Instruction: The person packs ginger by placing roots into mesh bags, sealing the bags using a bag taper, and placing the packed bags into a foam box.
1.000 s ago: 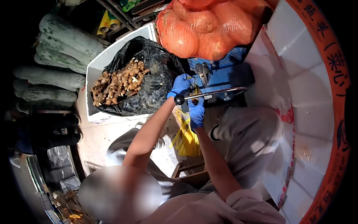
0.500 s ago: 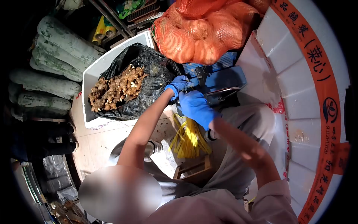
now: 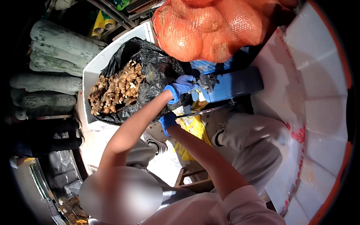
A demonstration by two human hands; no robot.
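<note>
My left hand, in a blue glove, has its fingers pinched at the dark metal fitting on the near end of a blue box-shaped device. What those fingers hold is too small to make out. Lower down, my gloved right hand is closed at the end of a long thin dark lever that runs along the device's near side. A bundle of yellow strips hangs just below the lever. Close to my left hand is a black plastic bag of ginger.
A white foam box holds the bag. Orange net sacks of round produce are piled behind the device. Long pale-green gourds are stacked at left. White foam boxes stand at right, and a small wooden stool is below.
My right hand has moved left and down, away from the device, and the lever now stretches out toward it. My left hand stays by the metal fitting. The view has shifted slightly.
</note>
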